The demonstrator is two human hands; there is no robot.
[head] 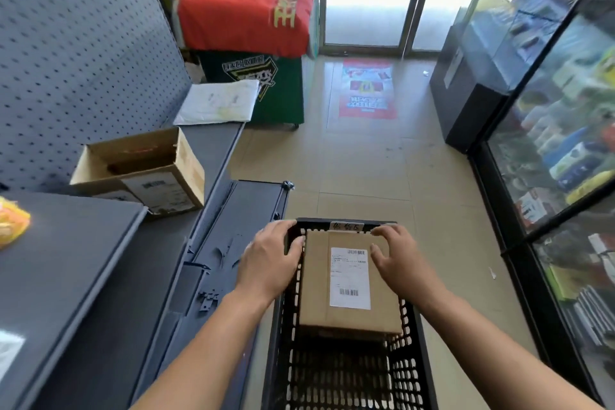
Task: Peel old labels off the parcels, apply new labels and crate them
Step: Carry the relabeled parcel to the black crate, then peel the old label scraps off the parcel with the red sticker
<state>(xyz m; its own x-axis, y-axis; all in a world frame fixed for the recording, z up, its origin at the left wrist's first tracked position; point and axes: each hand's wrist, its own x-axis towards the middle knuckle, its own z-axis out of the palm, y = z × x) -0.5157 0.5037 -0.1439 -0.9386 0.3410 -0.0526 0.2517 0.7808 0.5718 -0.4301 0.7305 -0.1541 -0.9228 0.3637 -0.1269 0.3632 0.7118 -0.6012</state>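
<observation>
Head view looks down on a black lattice crate (277, 336) at 6 o'clock, standing on the tiled floor beside a grey metal counter (66, 276). A brown cardboard parcel (316, 293) sits inside the crate towards its far end, its top face up and bearing a white barcoded label (350, 278).

The left hand (269, 260) is at the parcel's 10 o'clock corner, thumb against the left edge and fingers curled round that corner; whether the fingertips also touch the crate rim is hard to tell. The right hand (399, 260) lies at the parcel's 2 o'clock corner, fingers bent over the far edge and thumb on the top face just beside the label. Both hands grip the parcel, which lies between them.

A handwritten paper tag (346, 227) is stuck on the crate's far rim. At 9 o'clock an open cardboard box (139, 170) rests on the counter, with a white mailer (219, 102) beyond it at 11 o'clock. A glass display cabinet (549, 143) fills the 3 o'clock side.
</observation>
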